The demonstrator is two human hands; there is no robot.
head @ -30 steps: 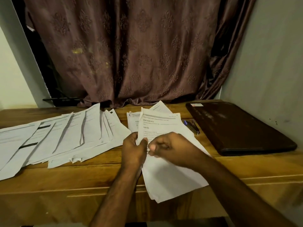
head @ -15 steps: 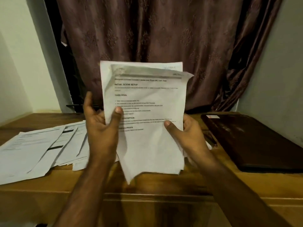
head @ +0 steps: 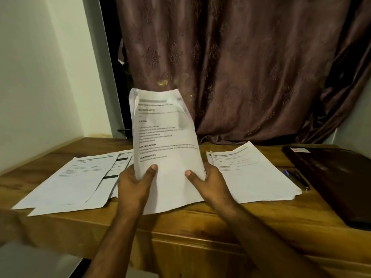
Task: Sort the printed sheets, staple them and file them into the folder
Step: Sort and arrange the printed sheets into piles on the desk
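The held sheets [head: 166, 149] have dropped lower, both hands gripping.

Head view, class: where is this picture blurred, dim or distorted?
Head view: dim, warm light; the held sheets have smeared, unreadable print and a grey shadow near the top right; a blurred shape sits at the lower left edge; the wide lens bows the table edge.

My left hand [head: 136, 183] and right hand [head: 210, 181] now grip the lifted sheets [head: 166, 141] lower, bottom edge down on the table [head: 220, 221].
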